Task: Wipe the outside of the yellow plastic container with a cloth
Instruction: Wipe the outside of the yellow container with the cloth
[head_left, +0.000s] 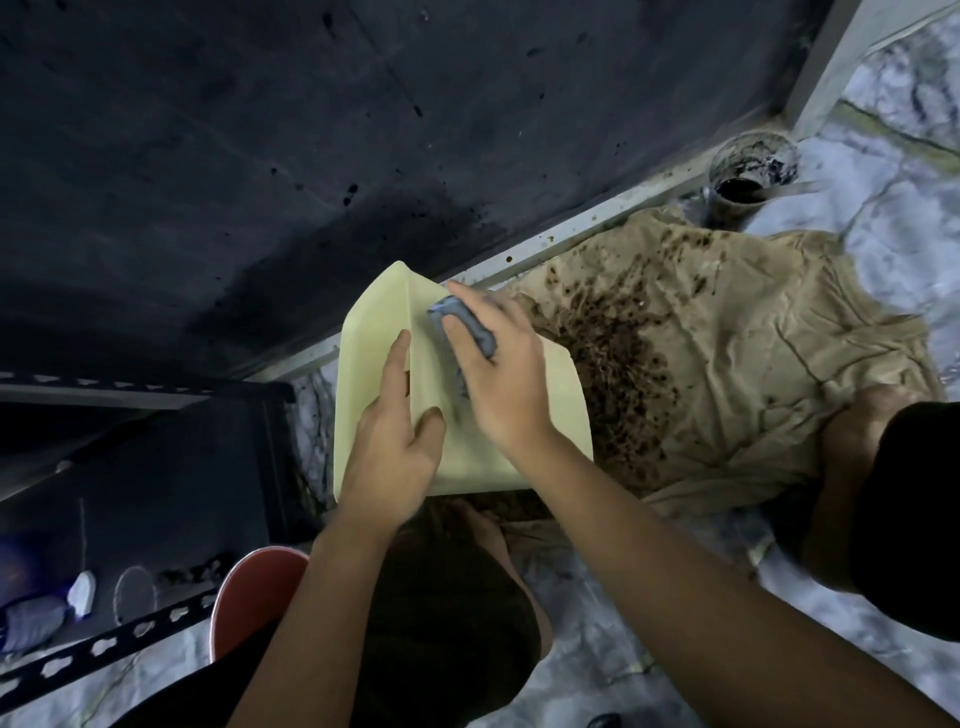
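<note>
Count on site: yellow plastic container, one. Grey-blue cloth, one. Hands, two: left hand, right hand. Tan sheet on floor, one (soiled with brown debris). Dark pot beside wall, one. Red stool, one. Black metal rack, one.

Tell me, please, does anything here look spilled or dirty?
Yes. Dark brown crumbs lie scattered over the tan cloth spread on the floor, right of the yellow container. A grimy jar stands behind it, smeared dark inside.
</note>
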